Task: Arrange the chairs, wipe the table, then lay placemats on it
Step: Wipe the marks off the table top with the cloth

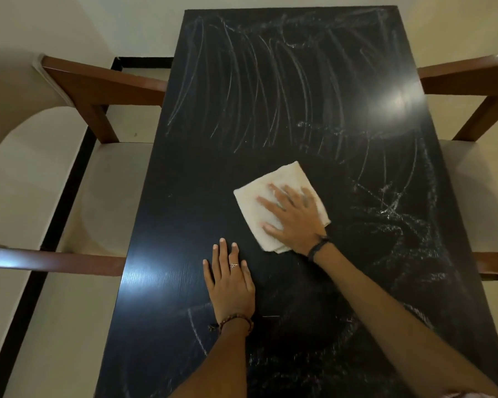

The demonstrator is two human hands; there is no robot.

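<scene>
1. Bench [184, 196]: long dark top, glossy, running from 6 o'clock to 12 o'clock. Pale streaks cover the far half and the 3 o'clock side; the patch around 9 o'clock looks cleaner.
2. Cloth [270, 193]: folded cream towel, lying flat on the bench just past centre, toward 1 o'clock of the left hand. Judged soft, light and limp (likely to bunch if pushed by one corner); best handled with a flat palm across its middle.
3. Right hand [293, 216]: fingers straight and spread, pressing flat on the cloth, gripping nothing.
4. Left hand [230, 280]: flat on the bare bench at 7 o'clock of the cloth, fingers straight, holding nothing (apparently bracing).
5. Left chair [98, 196] at 9 o'clock and right chair [466, 196] at 3 o'clock: seats tucked partly under the long edges, wooden arms meeting the bench sides.
6. Room: nothing else stands on the top, so strokes can run to all four edges; the chair arms sit close to the long edges. No placemats in view.
</scene>
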